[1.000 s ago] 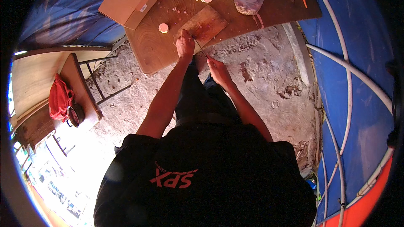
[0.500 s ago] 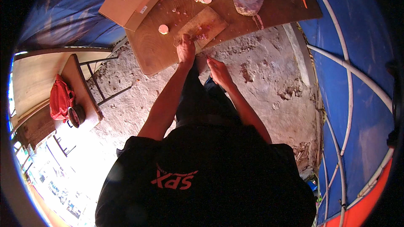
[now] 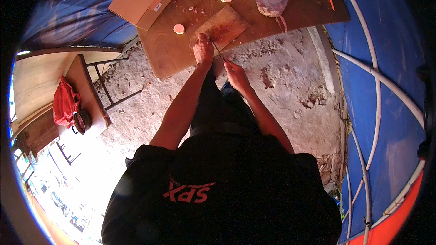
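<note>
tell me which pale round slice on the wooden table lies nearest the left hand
The lone pale round slice just left of the wooden cutting board; the left hand is close, the others lie farther up.

**Knife and cutting board at the table edge**

A small wooden cutting board (image 3: 222,28) lies flat and turned at an angle near the front edge of a brown table. It is rectangular, reddish-brown and strewn with small chopped scraps. A thin, dark-bladed knife (image 3: 218,51) slants across its near corner, tip toward the board. What is being cut is too small to make out.
</note>
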Available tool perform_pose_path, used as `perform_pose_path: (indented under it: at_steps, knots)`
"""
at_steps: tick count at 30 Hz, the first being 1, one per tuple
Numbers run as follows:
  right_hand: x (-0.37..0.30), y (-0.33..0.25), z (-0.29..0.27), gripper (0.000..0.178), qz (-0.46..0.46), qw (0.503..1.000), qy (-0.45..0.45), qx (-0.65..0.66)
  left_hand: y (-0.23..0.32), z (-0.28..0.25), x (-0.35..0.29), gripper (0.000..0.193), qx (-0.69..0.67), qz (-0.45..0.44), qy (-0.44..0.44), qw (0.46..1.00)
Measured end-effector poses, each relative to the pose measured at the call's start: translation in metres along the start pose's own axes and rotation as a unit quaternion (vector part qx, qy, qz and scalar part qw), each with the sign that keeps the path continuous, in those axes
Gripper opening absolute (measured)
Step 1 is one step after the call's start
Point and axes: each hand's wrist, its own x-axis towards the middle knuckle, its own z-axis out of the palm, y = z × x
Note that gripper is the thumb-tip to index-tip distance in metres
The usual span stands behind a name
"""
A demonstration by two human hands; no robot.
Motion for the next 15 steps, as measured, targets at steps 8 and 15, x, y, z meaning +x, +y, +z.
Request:
perform_pose_path:
  at_steps: [8,15]
  knots:
    - [-0.014,-0.009,-0.011,0.048,0.115,0.992,-0.035,0.041,0.005,-0.004,-0.002,0.024,-0.002,-0.042,0.003,0.999]
    - [-0.009,-0.029,-0.011,0.048,0.189,0.971,-0.074,0.127,0.004,-0.004,0.0,0.027,-0.004,-0.024,0.005,1.0]
